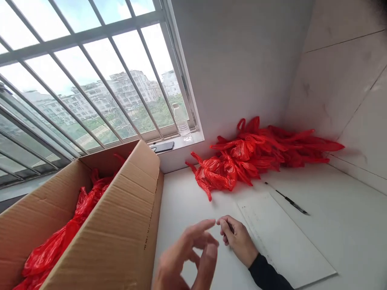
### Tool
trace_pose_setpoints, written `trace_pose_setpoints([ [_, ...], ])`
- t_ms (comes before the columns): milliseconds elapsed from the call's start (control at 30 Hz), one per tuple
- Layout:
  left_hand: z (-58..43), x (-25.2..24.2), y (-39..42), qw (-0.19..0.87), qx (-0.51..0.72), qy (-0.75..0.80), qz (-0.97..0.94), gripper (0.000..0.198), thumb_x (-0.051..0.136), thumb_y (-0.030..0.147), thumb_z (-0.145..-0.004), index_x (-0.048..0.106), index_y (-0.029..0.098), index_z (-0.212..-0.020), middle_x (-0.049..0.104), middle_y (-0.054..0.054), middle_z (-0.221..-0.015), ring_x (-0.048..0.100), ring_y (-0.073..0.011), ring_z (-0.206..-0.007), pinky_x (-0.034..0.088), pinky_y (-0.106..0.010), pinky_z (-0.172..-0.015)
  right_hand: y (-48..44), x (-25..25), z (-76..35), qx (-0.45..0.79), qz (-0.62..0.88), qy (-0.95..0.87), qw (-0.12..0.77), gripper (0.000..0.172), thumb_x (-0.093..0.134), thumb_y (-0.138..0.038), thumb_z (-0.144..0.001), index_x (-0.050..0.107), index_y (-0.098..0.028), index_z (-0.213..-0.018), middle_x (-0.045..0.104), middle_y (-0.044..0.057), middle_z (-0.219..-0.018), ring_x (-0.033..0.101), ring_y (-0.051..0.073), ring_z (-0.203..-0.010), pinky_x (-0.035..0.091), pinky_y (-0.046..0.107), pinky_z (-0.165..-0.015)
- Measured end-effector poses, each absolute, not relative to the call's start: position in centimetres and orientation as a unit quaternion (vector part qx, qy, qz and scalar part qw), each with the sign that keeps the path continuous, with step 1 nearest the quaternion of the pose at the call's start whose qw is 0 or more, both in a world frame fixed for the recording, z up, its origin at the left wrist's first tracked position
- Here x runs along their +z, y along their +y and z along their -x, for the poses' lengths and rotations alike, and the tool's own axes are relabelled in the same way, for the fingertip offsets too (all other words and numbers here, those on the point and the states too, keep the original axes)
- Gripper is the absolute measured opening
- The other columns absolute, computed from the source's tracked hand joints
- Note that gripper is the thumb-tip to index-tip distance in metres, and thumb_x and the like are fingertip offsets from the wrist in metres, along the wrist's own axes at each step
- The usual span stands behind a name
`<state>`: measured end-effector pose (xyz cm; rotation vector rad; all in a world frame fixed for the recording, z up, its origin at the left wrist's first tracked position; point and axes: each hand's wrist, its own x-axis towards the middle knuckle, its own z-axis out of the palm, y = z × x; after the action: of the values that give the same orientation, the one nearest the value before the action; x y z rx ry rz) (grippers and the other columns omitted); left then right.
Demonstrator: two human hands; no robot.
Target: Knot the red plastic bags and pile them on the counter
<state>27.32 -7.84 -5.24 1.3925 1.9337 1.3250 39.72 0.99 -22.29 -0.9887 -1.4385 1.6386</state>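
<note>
My left hand is raised close to the camera, fingers bent and the thumb apart from them, with nothing between. Just to its right, my right hand is loosely closed above the white table, and no object shows in it. The black sleeve of that arm crosses the edge of a white flat board. Beyond both hands, a pile of knotted red plastic bags lies against the wall. A black pen rests to the right of the board's upper end.
On the left stands an open cardboard box with more red plastic bags inside. A clear plastic bottle and a dark phone are on the sill of the barred window. Walls bound the table behind and at right.
</note>
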Motion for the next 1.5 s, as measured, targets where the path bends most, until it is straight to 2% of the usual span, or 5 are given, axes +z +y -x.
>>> trace_pose_setpoints([
  [300, -26.1, -16.1, 6.0, 0.373, 0.511, 0.702, -0.326, 0.012, 0.066, 0.02, -0.083, 0.069, 0.014, -0.093, 0.066, -0.002, -0.08, 0.06, -0.0132, -0.065, 0.046, -0.024, -0.052, 1.7, -22.0, -39.6, 0.668, 0.373, -0.505, 0.399, 0.05, 0.046, -0.063, -0.089, 0.064, -0.017, -0.094, 0.052, -0.003, -0.065, 0.051, 0.011, -0.05, 0.046, 0.025, -0.047],
  [567, -23.8, -15.0, -1.2, 0.351, 0.596, 0.644, -0.327, 0.035, 0.064, 0.037, -0.078, 0.072, 0.018, -0.105, 0.071, -0.01, -0.111, 0.062, -0.0242, -0.109, 0.053, -0.03, -0.083, 1.9, -20.8, -40.4, 0.715, 0.36, -0.444, 0.403, 0.048, 0.051, -0.063, -0.087, 0.06, -0.018, -0.101, 0.058, 0.001, -0.076, 0.057, 0.013, -0.061, 0.052, 0.026, -0.049],
  [967, -22.3, -16.3, -5.4, 0.449, 0.627, 0.633, -0.063, 0.017, 0.063, 0.03, -0.08, 0.053, 0.023, -0.091, 0.073, -0.009, -0.084, 0.074, -0.0279, -0.08, 0.061, -0.042, -0.066, 1.1, -21.6, -40.1, 0.702, 0.384, -0.48, 0.36, 0.066, 0.052, -0.057, -0.087, 0.036, -0.025, -0.143, 0.066, 0.004, -0.087, 0.066, 0.019, -0.072, 0.057, 0.031, -0.053],
  [1233, -23.1, -16.3, -3.3, 0.521, 0.6, 0.605, -0.045, 0.024, 0.073, 0.037, -0.074, 0.068, 0.017, -0.087, 0.047, 0.007, -0.045, 0.05, -0.0124, -0.037, 0.047, -0.025, -0.037, 0.9, -21.5, -40.2, 0.672, 0.37, -0.557, 0.318, 0.042, 0.05, -0.057, -0.087, 0.065, -0.019, -0.096, 0.053, -0.004, -0.063, 0.052, 0.012, -0.048, 0.046, 0.025, -0.041],
  [1500, -23.9, -16.5, -3.3, 0.508, 0.648, 0.563, -0.075, 0.016, 0.059, 0.011, -0.071, 0.066, 0.015, -0.085, 0.073, -0.01, -0.089, 0.071, -0.022, -0.076, 0.06, -0.039, -0.074, 2.0, -21.2, -41.3, 0.452, 0.439, -0.611, 0.48, 0.043, 0.049, -0.044, -0.091, 0.055, -0.023, -0.128, 0.056, 0.013, -0.132, 0.053, 0.03, -0.12, 0.046, 0.05, -0.102],
])
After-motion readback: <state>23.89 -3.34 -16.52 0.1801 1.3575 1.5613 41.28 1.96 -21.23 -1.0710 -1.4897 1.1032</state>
